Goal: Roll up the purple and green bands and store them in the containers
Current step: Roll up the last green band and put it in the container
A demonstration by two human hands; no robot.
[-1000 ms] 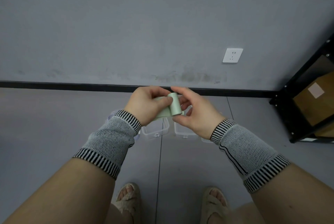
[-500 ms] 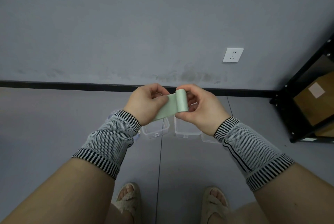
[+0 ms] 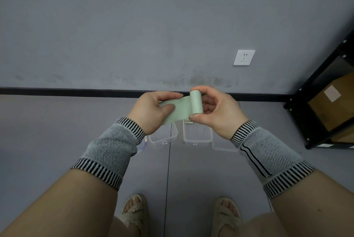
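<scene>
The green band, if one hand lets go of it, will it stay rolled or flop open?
Probably it flops: the flat stretch of the green band curves limply between the left hand and the right hand. The rolled part looks loosely wound, so it would likely unwind. It seems light, pinched by fingertips only.

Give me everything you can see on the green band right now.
The green band is a pale mint strip, smooth and matte, rubbery or fabric-like. It is partly rolled: a tight cylinder stands near upright at its right end, pinched between the right hand thumb and fingers. A flat unrolled tail runs left and down into the left hand, which grips it. It is held in the air above the clear containers.
</scene>
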